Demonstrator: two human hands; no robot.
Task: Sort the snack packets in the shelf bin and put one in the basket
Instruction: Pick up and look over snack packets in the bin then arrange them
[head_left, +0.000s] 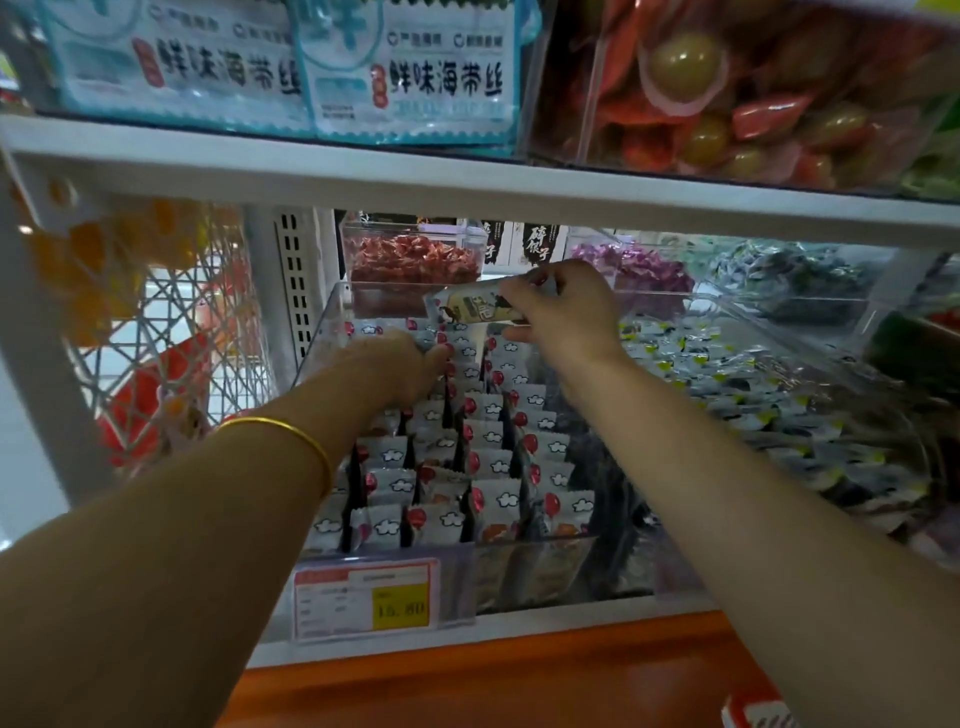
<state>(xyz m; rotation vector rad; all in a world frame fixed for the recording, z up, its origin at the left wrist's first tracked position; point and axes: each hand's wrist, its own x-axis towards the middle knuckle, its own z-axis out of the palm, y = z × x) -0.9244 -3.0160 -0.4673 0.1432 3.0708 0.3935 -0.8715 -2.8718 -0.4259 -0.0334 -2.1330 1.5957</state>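
Mid-frame, our right hand (561, 306) pinches a packet (470, 306) clear of the bin (535, 569). Our left hand (400, 366) steadies the rows (488, 457), grip unclear.

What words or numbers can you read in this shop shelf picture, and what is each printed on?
"鲜味海带丝": on each of the two blue bags at the top.
"15.80": on the yellow part of the price tag.
Characters on the black sign at the back: unclear.
Print on the packet in the right hand: blurred.
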